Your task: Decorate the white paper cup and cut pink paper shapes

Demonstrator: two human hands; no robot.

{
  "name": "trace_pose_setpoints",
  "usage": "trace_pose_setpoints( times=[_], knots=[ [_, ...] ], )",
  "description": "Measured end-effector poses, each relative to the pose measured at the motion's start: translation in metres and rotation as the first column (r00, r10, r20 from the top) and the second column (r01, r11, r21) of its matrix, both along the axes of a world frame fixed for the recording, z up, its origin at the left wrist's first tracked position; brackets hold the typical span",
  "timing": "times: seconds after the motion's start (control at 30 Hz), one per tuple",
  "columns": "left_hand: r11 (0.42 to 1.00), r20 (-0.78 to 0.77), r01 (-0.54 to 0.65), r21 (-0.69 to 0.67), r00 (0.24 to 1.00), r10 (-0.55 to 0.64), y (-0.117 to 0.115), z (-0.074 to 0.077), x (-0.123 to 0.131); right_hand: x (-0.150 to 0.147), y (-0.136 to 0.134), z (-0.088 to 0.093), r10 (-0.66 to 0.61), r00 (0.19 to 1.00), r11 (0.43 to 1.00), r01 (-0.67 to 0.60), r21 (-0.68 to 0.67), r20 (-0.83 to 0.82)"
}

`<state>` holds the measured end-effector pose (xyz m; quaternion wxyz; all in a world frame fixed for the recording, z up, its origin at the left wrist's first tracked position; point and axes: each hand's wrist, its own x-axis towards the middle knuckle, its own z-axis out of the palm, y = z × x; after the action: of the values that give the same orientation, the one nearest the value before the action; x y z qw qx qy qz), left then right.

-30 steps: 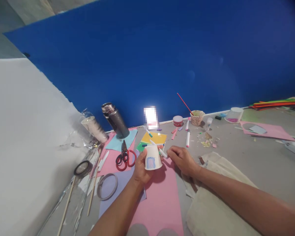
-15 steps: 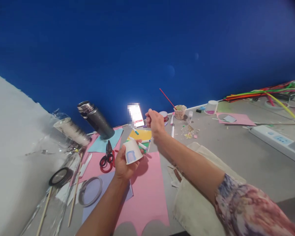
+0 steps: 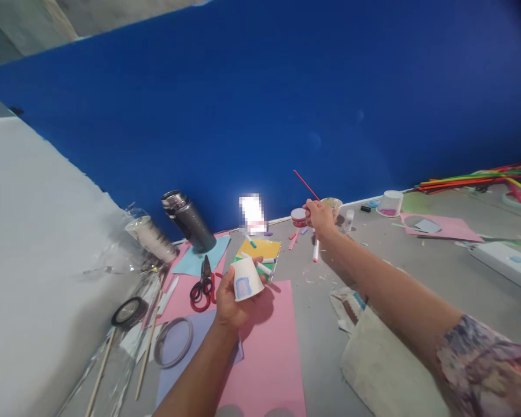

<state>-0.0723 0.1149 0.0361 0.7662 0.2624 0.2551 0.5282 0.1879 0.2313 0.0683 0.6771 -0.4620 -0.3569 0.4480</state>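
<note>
My left hand (image 3: 231, 302) is closed around an upside-down white paper cup (image 3: 246, 279) with a blue painted patch, held above a pink paper sheet (image 3: 269, 353). A white marker (image 3: 260, 267) lies just behind the cup. My right hand (image 3: 319, 217) is stretched far forward, fingers pinched on the red stick of a brush (image 3: 304, 185) that stands in a small patterned cup (image 3: 332, 204) by the blue wall.
Red-handled scissors (image 3: 202, 286), a dark metal flask (image 3: 190, 222), a stack of paper cups in plastic wrap (image 3: 151, 238), tape rolls (image 3: 129, 311), wooden sticks and coloured papers lie at left. Markers (image 3: 315, 250), a red tape roll (image 3: 298, 216), a beige cloth (image 3: 386, 365) and bright straws (image 3: 481, 176) lie to the right.
My right hand left the cup's side and reached forward to the red brush stick in the patterned cup. The left hand kept hold of the white cup.
</note>
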Motion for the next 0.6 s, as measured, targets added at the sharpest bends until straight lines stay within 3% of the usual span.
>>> trace_pose_setpoints(
  times=[0.1, 0.23, 0.43, 0.6],
  knots=[
    [1.0, 0.03, 0.014, 0.008, 0.999, -0.014, 0.001, 0.012, 0.004, -0.019, -0.025, -0.006, 0.002, 0.998, 1.0, -0.001, -0.016, 0.068],
    [0.999, 0.02, 0.04, 0.029, 0.999, -0.04, 0.0, 0.023, 0.014, -0.05, -0.07, -0.031, 0.121, 0.965, 0.993, -0.116, -0.036, 0.232],
    [0.998, 0.098, 0.049, -0.048, 0.994, -0.044, 0.0, 0.004, 0.015, -0.057, -0.092, -0.046, 0.25, 0.797, 0.928, -0.36, 0.099, 0.55],
    [0.991, 0.15, 0.133, -0.021, 0.98, -0.129, 0.001, -0.003, 0.006, -0.062, -0.097, -0.048, 0.213, 0.65, 0.827, -0.518, 0.22, 0.729]
  ],
)
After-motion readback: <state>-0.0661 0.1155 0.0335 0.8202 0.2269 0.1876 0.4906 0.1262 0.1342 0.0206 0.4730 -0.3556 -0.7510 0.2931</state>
